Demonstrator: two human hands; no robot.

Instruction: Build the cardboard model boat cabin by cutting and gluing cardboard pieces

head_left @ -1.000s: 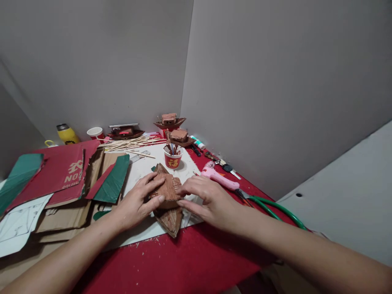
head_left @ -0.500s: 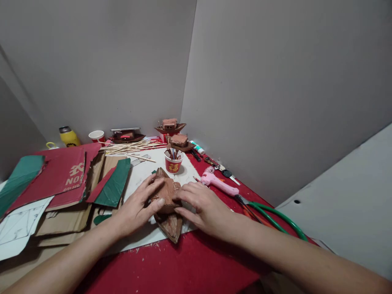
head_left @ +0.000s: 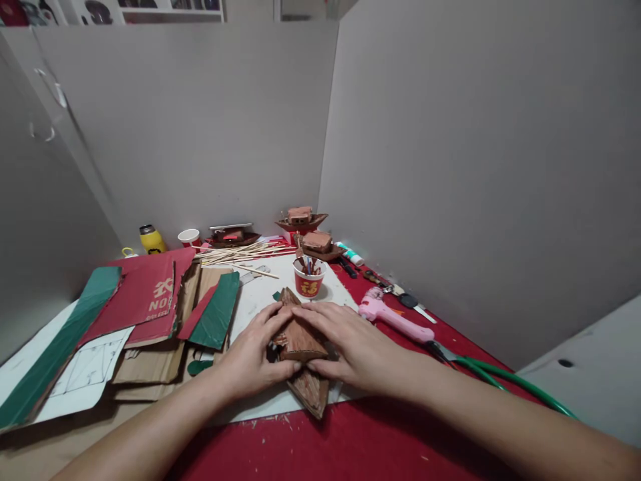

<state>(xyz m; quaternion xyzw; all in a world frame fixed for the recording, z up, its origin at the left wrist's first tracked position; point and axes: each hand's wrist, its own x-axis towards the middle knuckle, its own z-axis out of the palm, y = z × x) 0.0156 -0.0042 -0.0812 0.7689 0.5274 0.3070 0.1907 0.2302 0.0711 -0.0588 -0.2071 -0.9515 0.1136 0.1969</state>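
A brown model boat (head_left: 309, 391) with a curved cabin roof (head_left: 300, 337) lies on a white sheet (head_left: 258, 299), its pointed end toward me. My left hand (head_left: 258, 351) is wrapped round the left side of the cabin, thumb at the roof's near edge. From the right, my right hand (head_left: 350, 341) grips the same cabin, its fingers over the top and its thumb near the left thumb. Just beyond the hands stands a red and white paper cup (head_left: 309, 284) holding thin tools.
Cut cardboard (head_left: 143, 294) is piled at the left. Thin sticks (head_left: 240, 254), a yellow bottle (head_left: 152, 240) and more model boats (head_left: 300, 220) line the back. A pink glue gun (head_left: 395, 321) and green-handled scissors (head_left: 521, 384) lie right, beside a grey wall.
The view has tilted up and turned left, so things sit farther right. My left thumb has moved to the near roof edge, and both hands have closed in round the cabin.
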